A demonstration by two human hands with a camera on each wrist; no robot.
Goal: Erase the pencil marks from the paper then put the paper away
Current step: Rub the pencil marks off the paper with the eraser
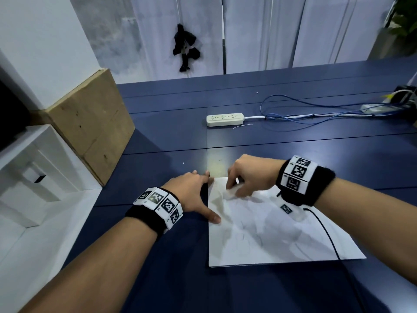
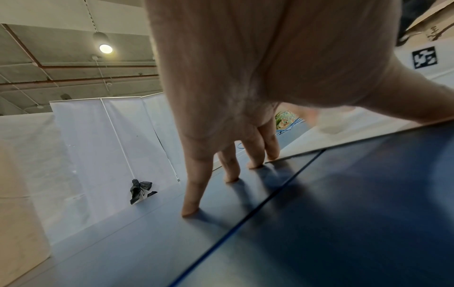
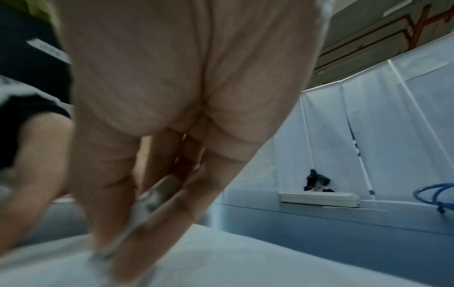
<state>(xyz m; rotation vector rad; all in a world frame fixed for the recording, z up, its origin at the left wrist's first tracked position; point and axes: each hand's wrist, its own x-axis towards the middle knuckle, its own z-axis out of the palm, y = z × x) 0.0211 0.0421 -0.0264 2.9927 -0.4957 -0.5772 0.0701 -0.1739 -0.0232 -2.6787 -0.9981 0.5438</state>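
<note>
Eraser [image 3: 157, 192], pale and blurred, sits pinched between the thumb and fingers of the right hand [image 1: 250, 177], pressed down on the far left corner of the paper [image 1: 266, 229]. That sheet lies flat on the blue table [image 1: 171, 136], faint pencil lines across it. The left hand [image 1: 191, 193] rests with straight spread fingers [image 2: 196, 186] on the table, holding nothing, its thumb on the paper's left edge. Farther back lie a white power strip [image 1: 225, 119] and looped blue cables [image 1: 293, 111]; a cardboard box [image 1: 90, 123] stands at the left.
</note>
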